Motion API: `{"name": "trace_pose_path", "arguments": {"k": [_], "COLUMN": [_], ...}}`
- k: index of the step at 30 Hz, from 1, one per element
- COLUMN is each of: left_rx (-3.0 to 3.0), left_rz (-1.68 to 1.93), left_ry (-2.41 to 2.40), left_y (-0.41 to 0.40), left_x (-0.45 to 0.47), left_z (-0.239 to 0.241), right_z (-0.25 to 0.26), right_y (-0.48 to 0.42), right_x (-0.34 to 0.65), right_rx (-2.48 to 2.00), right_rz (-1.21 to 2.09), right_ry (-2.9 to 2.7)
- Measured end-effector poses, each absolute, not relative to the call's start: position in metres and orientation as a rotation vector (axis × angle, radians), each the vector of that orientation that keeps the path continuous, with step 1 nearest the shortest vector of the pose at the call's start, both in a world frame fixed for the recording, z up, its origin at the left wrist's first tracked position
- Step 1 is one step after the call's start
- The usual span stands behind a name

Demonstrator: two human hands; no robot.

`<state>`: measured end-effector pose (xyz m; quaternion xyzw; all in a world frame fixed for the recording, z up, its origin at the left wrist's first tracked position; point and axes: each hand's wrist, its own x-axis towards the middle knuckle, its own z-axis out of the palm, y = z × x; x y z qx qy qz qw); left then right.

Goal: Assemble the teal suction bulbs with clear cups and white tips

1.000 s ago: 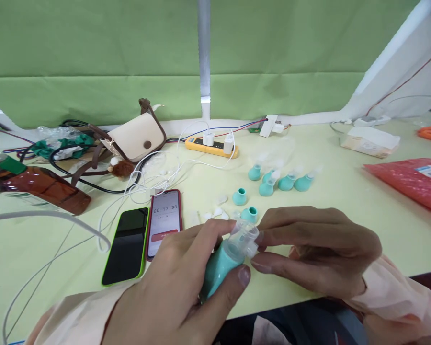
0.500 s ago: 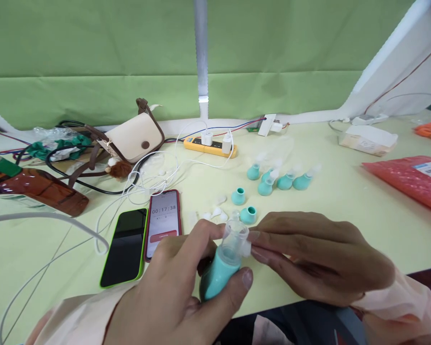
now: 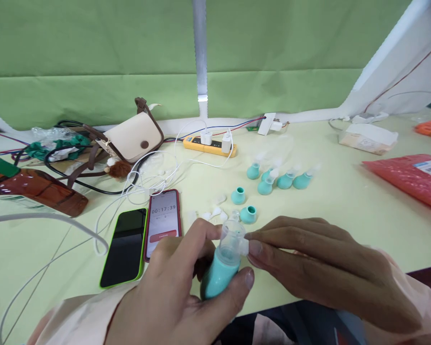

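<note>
My left hand is wrapped round a teal squeeze bulb, which tilts upward and away from me. A clear plastic tube stands in the bulb's mouth, with my left index finger against its side. The fingertips of my right hand pinch a small translucent white piece at the right side of this tube. Beyond my hands lie two open teal bulbs without tubes and several small white plastic parts. Farther back is a group of teal bulbs with clear tops.
Two phones lie left of my hands, one with a green edge and one showing a timer. Behind them are tangled white cables, a cream handbag, a bottle and a yellow power strip. A red bubble pouch sits right.
My right hand has shifted slightly, its thumb now showing on the white piece beside the clear tube. The left hand's hold on the bulb is the same.
</note>
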<state>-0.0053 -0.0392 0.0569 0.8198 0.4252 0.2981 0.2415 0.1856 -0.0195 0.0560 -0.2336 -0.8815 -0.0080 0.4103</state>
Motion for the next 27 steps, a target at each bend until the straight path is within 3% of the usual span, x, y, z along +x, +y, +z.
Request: {"name": "trace_pose_path", "arguments": {"k": [4, 8, 14, 27], "left_rx": [2.297, 2.317, 2.265, 2.149], "left_rz": [0.818, 0.838, 0.808, 0.714], "left_ry": [1.254, 1.261, 1.319, 1.152], "left_y": [-0.038, -0.036, -0.037, -0.034], "left_x": [-0.002, 0.0, -0.001, -0.005], "left_z": [0.057, 0.055, 0.055, 0.063], "right_z": [0.04, 0.043, 0.052, 0.064], "right_y": [-0.026, -0.018, -0.011, -0.009], "right_x": [0.181, 0.184, 0.182, 0.185], "right_rx": [-0.705, -0.521, -0.539, -0.58], "right_rz": [-0.121, -0.279, -0.254, 0.256], "right_ry": [-2.041, -2.177, -2.212, -2.292]}}
